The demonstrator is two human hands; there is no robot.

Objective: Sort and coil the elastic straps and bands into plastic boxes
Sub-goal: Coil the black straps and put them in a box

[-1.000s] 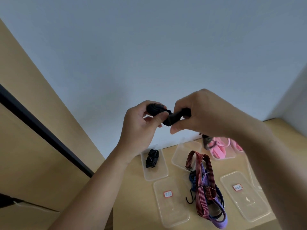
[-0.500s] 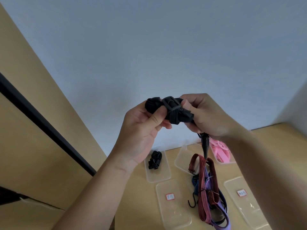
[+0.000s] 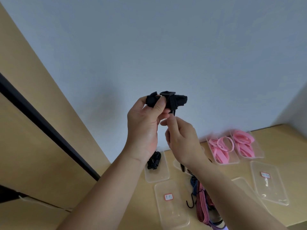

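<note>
Head: black strap (image 3: pixel 180 100) held in left hand (image 3: pixel 144 128).

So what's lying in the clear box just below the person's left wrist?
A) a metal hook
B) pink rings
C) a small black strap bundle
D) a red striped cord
C: a small black strap bundle lies in the clear box below the left hand; the pink rings sit in boxes farther right.

The left hand (image 3: pixel 144 128) grips a bundled black strap (image 3: pixel 176 101); the right hand (image 3: pixel 182 140) pinches its dangling end just below. Pink bands (image 3: pixel 222 148) fill two clear boxes (image 3: pixel 227 161) on the table (image 3: pixel 282 138).
</note>
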